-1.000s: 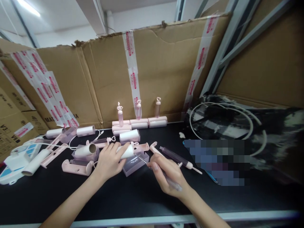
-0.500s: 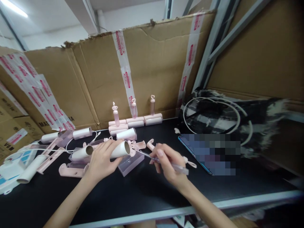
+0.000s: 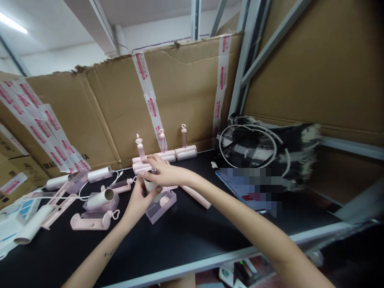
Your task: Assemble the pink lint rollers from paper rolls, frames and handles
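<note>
Toward the tabletop's [image 3: 180, 248] back edge, left hand [image 3: 138, 199] clasped a white roll [image 3: 150, 186], best steadied; right hand [image 3: 166, 171] hid its grip.

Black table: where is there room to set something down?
Bare: between the forearms, from the purple tray to the front edge; and right of the right forearm, in front of the phone. The back left is crowded with tubes and pink holders.
</note>
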{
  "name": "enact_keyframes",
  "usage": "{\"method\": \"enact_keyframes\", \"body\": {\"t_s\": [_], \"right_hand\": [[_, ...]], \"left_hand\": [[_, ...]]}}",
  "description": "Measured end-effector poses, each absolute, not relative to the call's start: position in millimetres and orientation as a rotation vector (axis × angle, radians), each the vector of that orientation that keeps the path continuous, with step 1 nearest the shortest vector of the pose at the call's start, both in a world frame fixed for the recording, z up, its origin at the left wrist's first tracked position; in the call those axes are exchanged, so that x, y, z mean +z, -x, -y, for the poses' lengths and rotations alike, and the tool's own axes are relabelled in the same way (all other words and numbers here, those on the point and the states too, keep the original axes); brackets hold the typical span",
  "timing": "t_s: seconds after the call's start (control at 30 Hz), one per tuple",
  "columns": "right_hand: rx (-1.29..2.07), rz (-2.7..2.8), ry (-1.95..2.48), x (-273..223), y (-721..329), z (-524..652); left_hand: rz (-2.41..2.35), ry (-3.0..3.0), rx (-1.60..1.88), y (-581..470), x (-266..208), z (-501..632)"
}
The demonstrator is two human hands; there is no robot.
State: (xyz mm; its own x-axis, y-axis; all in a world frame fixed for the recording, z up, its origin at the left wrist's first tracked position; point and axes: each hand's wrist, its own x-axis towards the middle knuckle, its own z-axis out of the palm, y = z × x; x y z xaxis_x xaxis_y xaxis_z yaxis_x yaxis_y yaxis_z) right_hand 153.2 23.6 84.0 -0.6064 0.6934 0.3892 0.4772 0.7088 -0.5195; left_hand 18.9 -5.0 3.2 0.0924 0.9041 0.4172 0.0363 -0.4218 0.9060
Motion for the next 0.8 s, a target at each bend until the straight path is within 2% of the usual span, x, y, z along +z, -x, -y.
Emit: {"method": "enact_keyframes", "body": {"t_s": [0.3,0.43,0.5,0.57,0.67,0.8], "right_hand": [[0.529,2.315,0.784,78.4,-153.5,-21.3],[0.756,2.076,0.58,102.0,-185.0,-5.7],[0.675,1.9,0.62,112.3,-209.0,-3.4],[0.443,1.898,0.868,111.6,-231.4,-6.2],[0.069,2.153,1.463,83.8,-252.8,-14.3],[-0.042,2.442,2.016,27.8,-260.5,-13.7]], "left_hand": [[-0.998,-1.648,1.405,-13.3,-1.8,8.3],[-1.214,-2.075,1.172,-7.3,-3.7,14.0],[-1.328,-2.384,0.946,-6.5,-4.6,17.9],[-1.419,-2.632,0.701,-7.6,-4.6,21.4],[-1.59,-2.75,0.471,-8.9,-0.9,25.4],[-1.7,-2.617,0.187,-1.6,6.7,29.2]]}}
